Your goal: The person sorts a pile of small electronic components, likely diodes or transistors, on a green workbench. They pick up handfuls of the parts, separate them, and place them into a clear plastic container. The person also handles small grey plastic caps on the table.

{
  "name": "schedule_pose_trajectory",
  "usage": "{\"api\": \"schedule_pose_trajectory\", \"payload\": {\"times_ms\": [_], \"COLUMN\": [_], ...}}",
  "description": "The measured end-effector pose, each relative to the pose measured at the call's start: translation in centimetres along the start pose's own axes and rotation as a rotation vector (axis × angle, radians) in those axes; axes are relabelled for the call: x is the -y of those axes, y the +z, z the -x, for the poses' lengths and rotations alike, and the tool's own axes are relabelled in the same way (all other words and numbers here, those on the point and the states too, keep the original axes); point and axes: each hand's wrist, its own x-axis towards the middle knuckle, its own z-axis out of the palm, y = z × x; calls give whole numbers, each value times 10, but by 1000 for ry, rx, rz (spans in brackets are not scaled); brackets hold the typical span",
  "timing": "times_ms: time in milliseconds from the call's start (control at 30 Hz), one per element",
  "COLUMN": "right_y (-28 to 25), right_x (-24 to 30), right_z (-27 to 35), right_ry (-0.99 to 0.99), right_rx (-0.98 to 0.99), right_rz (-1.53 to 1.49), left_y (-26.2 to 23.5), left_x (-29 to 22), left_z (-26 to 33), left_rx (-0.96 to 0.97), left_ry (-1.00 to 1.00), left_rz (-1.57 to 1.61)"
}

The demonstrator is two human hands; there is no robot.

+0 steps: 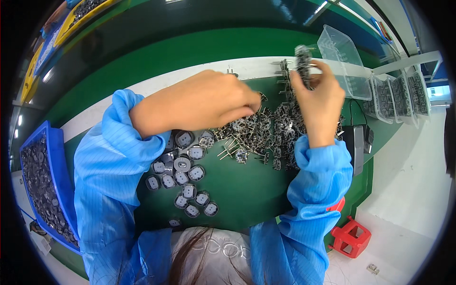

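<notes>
- The right hand (320,97) is closed on a motion-blurred cluster of small circuit boards (302,58), pinched between thumb and fingers above the table's far right.
- The left hand (209,99) curls over the loose pinned circuit boards (260,129); whether its fingertips grip one, I cannot tell.
- The boards look light and stiff, their thin metal pins probably bendable and prone to snagging; rims seem the safest hold.

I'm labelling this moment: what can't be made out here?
In the head view:
Stack of parts in the right hand: detail smeared by blur.
Left hand: its fingers hide whether it grips anything.
Dark pieces in the blue bin: too small to tell singly.
Yellow tray: cut off by the top edge.
</notes>
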Motion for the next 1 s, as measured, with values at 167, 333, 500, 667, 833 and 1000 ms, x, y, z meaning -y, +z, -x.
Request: {"api": "schedule_pose_trajectory", "payload": {"times_ms": [167, 333, 500, 667, 833, 1000], "right_y": [-25, -29, -21, -19, -28, -34], "right_x": [16, 17, 17, 18, 24, 39], "right_z": [15, 34, 36, 35, 35, 47], "right_ry": [-93, -214, -287, -223, -405, -452], "right_rx": [-31, 406, 385, 285, 279, -10], "right_rz": [-424, -687, -626, -612, -394, -39], "left_y": [-1, -8, -16, -7, -7, -11], "left_x": [-5, -13, -8, -9, -5, -15], "left_z": [-8, -9, -3, -9, -6, -1], "left_rx": [-471, -562, -539, -589, -654, -729], "left_ry": [14, 22, 6, 51, 190, 225], "left_rz": [251, 628, 431, 662, 333, 201]}}
